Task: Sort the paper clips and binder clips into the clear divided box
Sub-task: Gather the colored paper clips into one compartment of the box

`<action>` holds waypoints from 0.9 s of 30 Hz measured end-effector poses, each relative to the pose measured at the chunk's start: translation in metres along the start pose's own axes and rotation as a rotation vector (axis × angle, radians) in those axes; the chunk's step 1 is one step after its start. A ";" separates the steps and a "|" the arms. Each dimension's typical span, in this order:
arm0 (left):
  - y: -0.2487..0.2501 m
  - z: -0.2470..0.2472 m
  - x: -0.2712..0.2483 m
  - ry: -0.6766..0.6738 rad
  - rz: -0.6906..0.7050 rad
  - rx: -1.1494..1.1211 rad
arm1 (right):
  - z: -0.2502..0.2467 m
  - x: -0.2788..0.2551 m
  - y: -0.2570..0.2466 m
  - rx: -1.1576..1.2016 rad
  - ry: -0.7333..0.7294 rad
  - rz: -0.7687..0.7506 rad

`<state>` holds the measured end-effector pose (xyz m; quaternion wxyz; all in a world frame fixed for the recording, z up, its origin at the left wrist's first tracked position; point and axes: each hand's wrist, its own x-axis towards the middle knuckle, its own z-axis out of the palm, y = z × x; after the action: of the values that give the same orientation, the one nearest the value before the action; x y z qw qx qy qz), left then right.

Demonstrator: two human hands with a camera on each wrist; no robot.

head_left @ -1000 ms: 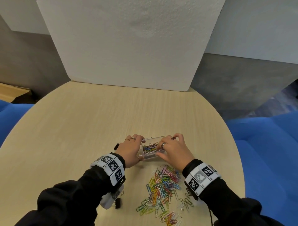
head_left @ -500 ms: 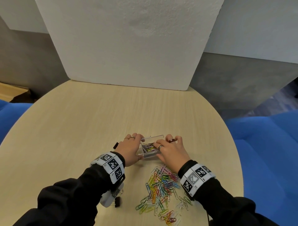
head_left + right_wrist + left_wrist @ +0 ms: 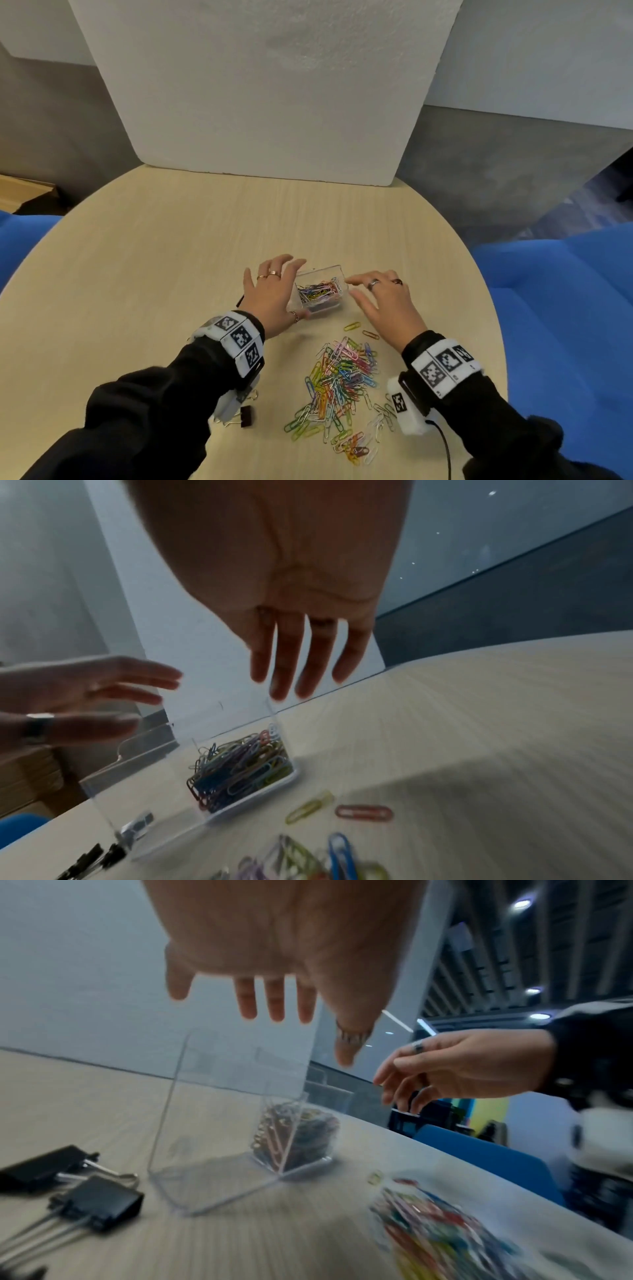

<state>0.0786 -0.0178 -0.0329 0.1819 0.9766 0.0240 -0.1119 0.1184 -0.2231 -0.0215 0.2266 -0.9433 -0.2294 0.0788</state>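
The clear divided box (image 3: 337,274) stands on the table between my hands. Its right compartment holds coloured paper clips (image 3: 318,291); in the left wrist view the left compartment (image 3: 205,1123) looks empty. My left hand (image 3: 289,289) hovers open over the box's left end, fingers spread. My right hand (image 3: 352,288) is open just right of the box and holds nothing. A pile of coloured paper clips (image 3: 339,387) lies nearer to me. Black binder clips (image 3: 99,1202) lie left of the box, one (image 3: 246,416) showing under my left wrist.
A yellow clip (image 3: 352,326) and a red clip (image 3: 370,334) lie loose between box and pile. A white foam board (image 3: 257,85) stands at the round table's far edge (image 3: 274,178). Blue seats (image 3: 565,291) flank the table.
Both hands have come off the box and opened. The right hand has drawn back to the right, uncovering the clips inside. The two loose clips now show on the table.
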 end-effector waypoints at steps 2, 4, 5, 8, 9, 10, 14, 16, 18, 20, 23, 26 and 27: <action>0.004 0.003 -0.020 0.201 0.123 0.026 | -0.002 -0.013 0.011 0.153 -0.094 0.082; 0.012 0.010 -0.045 0.293 0.261 0.007 | -0.002 -0.035 0.019 0.226 -0.298 0.170; 0.017 0.013 -0.060 0.177 0.281 -0.047 | 0.000 -0.048 0.023 0.229 -0.406 0.188; 0.020 0.040 -0.094 -0.287 0.193 -0.098 | 0.009 -0.084 0.024 0.268 -0.728 0.181; 0.019 0.050 -0.100 -0.386 0.191 -0.069 | 0.014 -0.093 0.023 0.267 -0.828 0.165; 0.019 0.059 -0.104 -0.463 0.180 -0.029 | 0.020 -0.101 0.022 0.237 -0.909 0.136; 0.029 0.079 -0.104 -0.578 0.146 0.084 | 0.045 -0.112 0.023 0.211 -0.947 0.051; 0.035 0.082 -0.097 -0.529 0.138 0.066 | 0.050 -0.107 0.023 0.248 -0.855 0.072; 0.038 0.080 -0.089 -0.460 0.120 0.024 | 0.049 -0.099 0.023 0.287 -0.716 0.079; 0.043 0.079 -0.083 -0.387 0.101 -0.019 | 0.045 -0.094 0.024 0.354 -0.504 0.136; 0.052 0.079 -0.084 -0.336 0.124 0.012 | 0.040 -0.086 0.033 0.283 -0.142 0.288; 0.060 0.089 -0.085 -0.346 0.119 0.051 | 0.043 -0.082 0.042 0.086 -0.137 0.341; 0.060 0.092 -0.084 -0.338 0.102 0.048 | 0.046 -0.081 0.043 0.040 -0.198 0.328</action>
<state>-0.0168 -0.1079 -0.0762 0.1652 0.9480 -0.0591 -0.2654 0.0524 -0.2770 -0.0786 0.2060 -0.9509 -0.0924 0.2117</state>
